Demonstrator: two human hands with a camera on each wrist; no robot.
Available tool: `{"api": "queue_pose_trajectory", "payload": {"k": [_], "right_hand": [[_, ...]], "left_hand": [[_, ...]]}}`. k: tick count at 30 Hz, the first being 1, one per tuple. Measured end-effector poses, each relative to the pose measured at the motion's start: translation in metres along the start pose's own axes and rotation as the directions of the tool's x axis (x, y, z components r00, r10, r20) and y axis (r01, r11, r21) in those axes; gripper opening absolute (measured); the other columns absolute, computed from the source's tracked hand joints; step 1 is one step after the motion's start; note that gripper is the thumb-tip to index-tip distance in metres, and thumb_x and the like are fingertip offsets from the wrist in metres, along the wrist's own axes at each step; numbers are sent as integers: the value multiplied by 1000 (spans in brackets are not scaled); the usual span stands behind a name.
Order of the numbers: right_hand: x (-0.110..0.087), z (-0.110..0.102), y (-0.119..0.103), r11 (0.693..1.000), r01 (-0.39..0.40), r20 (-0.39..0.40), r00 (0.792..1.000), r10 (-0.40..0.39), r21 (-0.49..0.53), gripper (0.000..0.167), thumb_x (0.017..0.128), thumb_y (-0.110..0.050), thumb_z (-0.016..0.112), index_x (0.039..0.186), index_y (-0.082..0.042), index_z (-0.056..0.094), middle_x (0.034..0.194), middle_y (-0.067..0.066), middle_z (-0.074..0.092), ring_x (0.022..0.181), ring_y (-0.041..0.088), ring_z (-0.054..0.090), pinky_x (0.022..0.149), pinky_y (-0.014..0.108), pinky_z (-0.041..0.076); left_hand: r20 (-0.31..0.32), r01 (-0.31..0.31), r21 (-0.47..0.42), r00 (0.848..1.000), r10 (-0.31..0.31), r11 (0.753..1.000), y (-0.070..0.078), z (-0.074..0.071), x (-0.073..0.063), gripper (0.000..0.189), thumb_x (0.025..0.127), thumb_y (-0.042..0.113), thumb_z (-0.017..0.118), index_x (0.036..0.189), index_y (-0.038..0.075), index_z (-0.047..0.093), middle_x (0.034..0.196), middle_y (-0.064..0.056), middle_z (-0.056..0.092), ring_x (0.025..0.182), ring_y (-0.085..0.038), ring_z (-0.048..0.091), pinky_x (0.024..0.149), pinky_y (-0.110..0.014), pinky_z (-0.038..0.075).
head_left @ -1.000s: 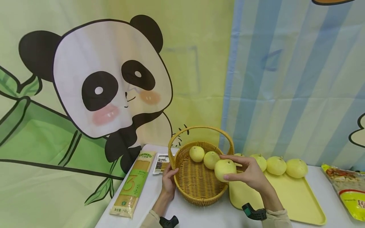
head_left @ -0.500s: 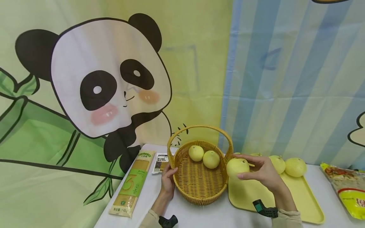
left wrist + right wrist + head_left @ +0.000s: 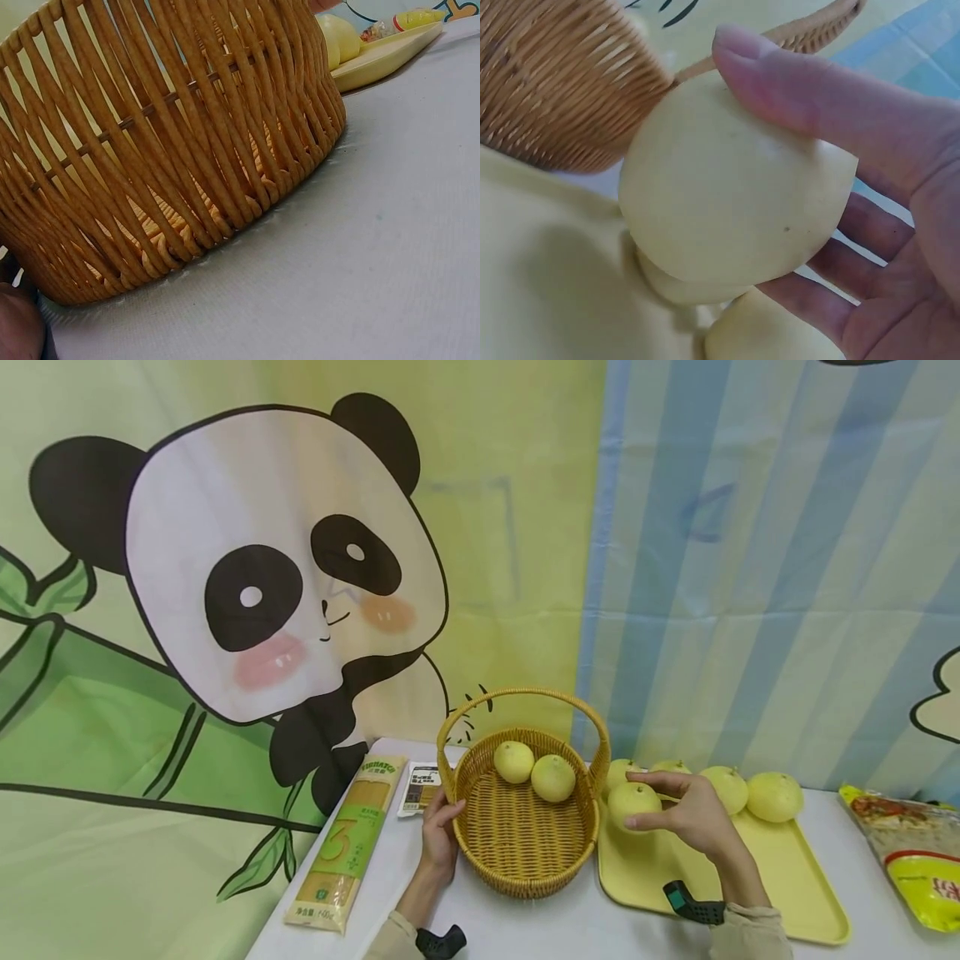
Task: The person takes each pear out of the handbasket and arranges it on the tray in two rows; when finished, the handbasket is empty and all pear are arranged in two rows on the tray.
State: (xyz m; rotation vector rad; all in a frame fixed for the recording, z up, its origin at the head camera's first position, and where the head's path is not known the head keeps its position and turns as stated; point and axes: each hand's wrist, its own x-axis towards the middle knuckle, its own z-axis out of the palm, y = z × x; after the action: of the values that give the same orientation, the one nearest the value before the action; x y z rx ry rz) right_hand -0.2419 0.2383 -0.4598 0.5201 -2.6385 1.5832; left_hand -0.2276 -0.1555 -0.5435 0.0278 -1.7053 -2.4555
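Note:
My left hand [image 3: 440, 839] grips the left rim of a round wicker basket [image 3: 528, 843] with a tall arched handle. Two pale yellow melons [image 3: 513, 762] lie at the back inside it. In my right hand [image 3: 693, 810] is another melon [image 3: 634, 807], pinched between thumb and fingers just right of the basket, over the left part of a yellow tray [image 3: 806, 902]. The right wrist view shows the thumb across this melon [image 3: 735, 202], with other melons [image 3: 769, 330] below. Several melons [image 3: 775, 797] line the tray's back edge.
Left of the basket lie a long packet of noodles [image 3: 345, 847] and a small white packet [image 3: 420, 789]. A yellow food bag [image 3: 911, 860] lies right of the tray. A printed panda curtain [image 3: 277, 568] hangs behind the white tabletop [image 3: 360, 247].
My right hand has carried its melon rightward, from over the basket's right side to over the tray, where it is now slightly lower. The left hand keeps its hold on the basket.

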Motion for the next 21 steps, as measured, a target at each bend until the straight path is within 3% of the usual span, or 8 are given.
{"api": "queue_pose_trajectory", "payload": {"k": [11, 16, 21], "right_hand": [[2, 4, 9, 999, -23, 24, 999, 24, -33, 57, 75, -28, 98, 126, -12, 79, 136, 14, 72, 131, 46, 62, 97, 51, 59], [4, 8, 13, 995, -35, 22, 999, 38, -92, 55, 70, -33, 100, 119, -15, 82, 125, 7, 78, 124, 38, 68, 94, 42, 62], [3, 10, 12, 984, -64, 20, 997, 69, -165, 57, 66, -40, 101, 114, -16, 84, 115, 4, 81, 115, 33, 72, 91, 42, 62]], "left_hand": [[9, -11, -1, 1000, 11, 1000, 1, 1, -1, 61, 99, 13, 49, 159, 7, 47, 151, -27, 49, 129, -32, 56, 103, -34, 51], [14, -18, -2, 1000, 18, 1000, 2, 1, -1, 61, 99, 14, 49, 159, 7, 46, 151, -27, 49, 128, -31, 57, 103, -33, 52], [10, -4, 5, 1000, 4, 1000, 3, 2, -2, 61, 99, 14, 49, 160, 9, 45, 154, -26, 48, 131, -30, 56, 106, -33, 50]]}}
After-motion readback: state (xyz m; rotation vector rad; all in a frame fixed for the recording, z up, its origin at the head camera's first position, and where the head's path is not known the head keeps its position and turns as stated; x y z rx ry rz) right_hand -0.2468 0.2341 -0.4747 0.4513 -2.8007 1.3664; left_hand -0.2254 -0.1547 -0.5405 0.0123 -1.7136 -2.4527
